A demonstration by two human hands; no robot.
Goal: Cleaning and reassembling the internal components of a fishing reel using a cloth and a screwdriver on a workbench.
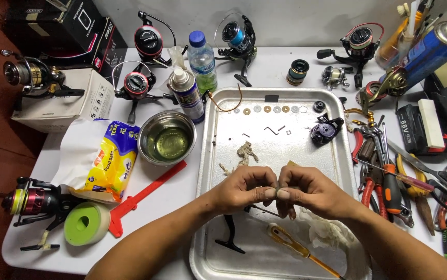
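2 hands meet over the tray (pixel 210 155): left hand (pixel 241 187) and right hand (pixel 311 192) pinch 1 small dark part (pixel 281 186) between thumbs and fingertips. Best kept low above the tray, grip firm, lest it drop.

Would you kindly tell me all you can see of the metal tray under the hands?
The tray is a shallow rectangular pan of dull silvery metal with rounded corners and a rolled rim, lying flat on the white table. Both hands, left hand and right hand, work over its middle. It holds a row of washers, a greasy clump, a black handle and a brush.
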